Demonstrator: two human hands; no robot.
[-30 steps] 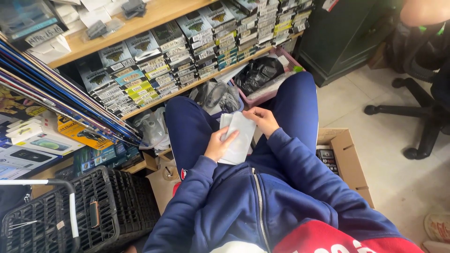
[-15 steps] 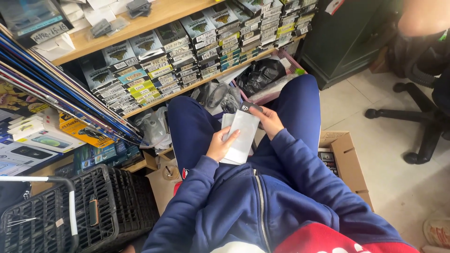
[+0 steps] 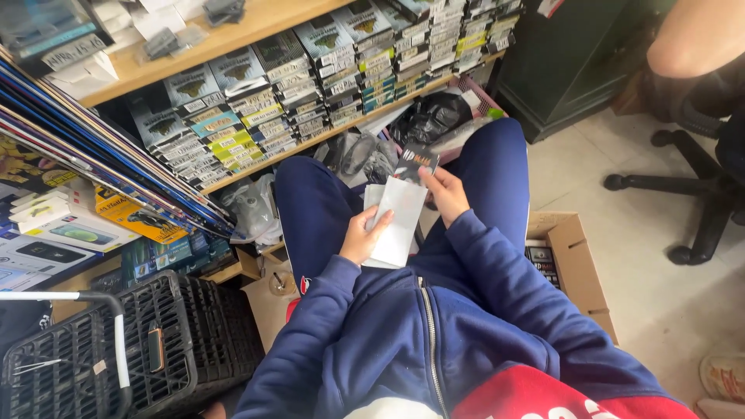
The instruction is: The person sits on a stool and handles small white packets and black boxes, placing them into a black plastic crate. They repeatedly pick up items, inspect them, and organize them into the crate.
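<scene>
White packets [image 3: 397, 221], thin, light and likely slippery, rest in the left hand [image 3: 361, 237]; the right hand [image 3: 444, 194] pinches a dark card [image 3: 415, 161] at its lower edge.

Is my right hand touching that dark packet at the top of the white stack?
Touching. The head view shows the right hand with its fingers on the lower edge of the dark packet, which sticks out above the white packets held by the left hand.
</scene>
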